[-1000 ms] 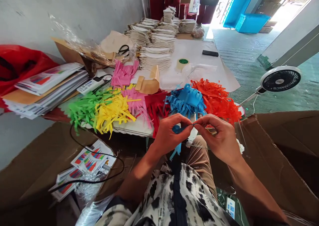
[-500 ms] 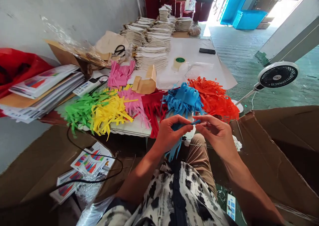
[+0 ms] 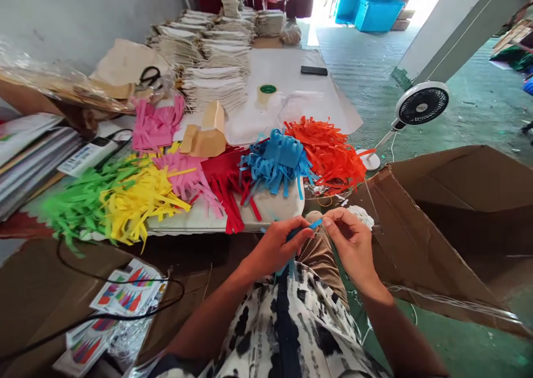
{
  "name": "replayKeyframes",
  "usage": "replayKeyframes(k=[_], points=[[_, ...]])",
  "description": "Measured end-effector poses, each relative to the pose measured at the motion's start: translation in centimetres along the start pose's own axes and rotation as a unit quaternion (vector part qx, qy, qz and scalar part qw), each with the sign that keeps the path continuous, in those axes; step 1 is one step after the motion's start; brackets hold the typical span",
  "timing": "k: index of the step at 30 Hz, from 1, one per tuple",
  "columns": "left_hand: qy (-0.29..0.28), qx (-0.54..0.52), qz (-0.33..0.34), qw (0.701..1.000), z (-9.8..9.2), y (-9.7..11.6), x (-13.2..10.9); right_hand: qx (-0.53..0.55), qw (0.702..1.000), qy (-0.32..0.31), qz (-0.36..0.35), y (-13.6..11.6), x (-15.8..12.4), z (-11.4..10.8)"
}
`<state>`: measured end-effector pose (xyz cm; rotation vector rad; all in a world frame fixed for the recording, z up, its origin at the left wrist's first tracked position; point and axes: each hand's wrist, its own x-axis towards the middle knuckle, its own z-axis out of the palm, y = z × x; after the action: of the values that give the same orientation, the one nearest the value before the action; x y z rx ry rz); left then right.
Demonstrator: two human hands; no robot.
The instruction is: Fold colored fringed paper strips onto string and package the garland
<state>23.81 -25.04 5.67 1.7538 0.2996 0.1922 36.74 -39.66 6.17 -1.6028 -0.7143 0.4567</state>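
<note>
My left hand (image 3: 277,247) is curling round a blue strip (image 3: 300,231) at twelve o'clock, while my right hand (image 3: 352,242) is pinching its end between thumb and forefinger, holding it clear above my lap. The blue fringe (image 3: 277,161) is lying just ahead.

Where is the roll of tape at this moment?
In the head view, the roll of tape stands on the white sheet, just right of the stacked folded papers and beyond the orange paper strips.

Matt paper fringes (image 3: 277,161), rough corrugated cardboard (image 3: 437,222).
</note>
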Motion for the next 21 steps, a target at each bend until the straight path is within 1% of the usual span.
replayKeyframes(k=[2, 4, 6, 8, 12, 14, 16, 18, 19, 20, 21], points=[[-0.001, -0.034, -0.008, 0.999, 1.0, -0.5, 0.3, 0.022, 0.999, -0.04, 0.026, 0.5, -0.5, -0.1], [-0.008, -0.063, -0.002, 0.998, 1.8, -0.8, 0.7, 0.01, 0.998, -0.065, 0.023, 0.9, -0.7, -0.3], [-0.023, -0.08, 0.007, 0.997, 2.5, -0.8, 1.1, -0.012, 0.999, -0.05, 0.006, 1.1, -0.7, -0.7], [-0.036, -0.073, 0.01, 0.997, 2.9, -0.7, 1.5, -0.018, 0.999, -0.032, 0.008, 1.3, -0.6, -1.5], [-0.075, -0.034, 0.002, 0.997, 3.3, -0.3, 2.0, 0.026, 0.997, 0.051, 0.058, 1.6, -0.3, -3.6], [-0.101, -0.035, 0.0, 0.994, 3.4, -0.1, 2.2, 0.06, 0.992, 0.077, 0.08, 1.5, 0.2, -4.8], [-0.13, -0.033, -0.012, 0.991, 3.4, 0.0, 2.4, 0.1, 0.986, 0.101, 0.086, 1.2, 1.1, -6.2], [-0.15, -0.023, -0.034, 0.988, 3.4, -0.1, 2.6, 0.139, 0.975, 0.158, 0.077, 0.7, 2.6, -7.9], [-0.15, -0.016, -0.04, 0.988, 3.3, -0.3, 2.7, 0.152, 0.967, 0.195, 0.062, 0.4, 3.5, -8.9], [-0.141, -0.005, -0.037, 0.989, 3.2, -0.4, 2.9, 0.156, 0.96, 0.228, 0.04, 0.2, 4.6, -10.0], [-0.126, 0.011, -0.028, 0.992, 3.1, -0.6, 3.0, 0.152, 0.953, 0.263, 0.003, -0.1, 5.7, -11.0]])
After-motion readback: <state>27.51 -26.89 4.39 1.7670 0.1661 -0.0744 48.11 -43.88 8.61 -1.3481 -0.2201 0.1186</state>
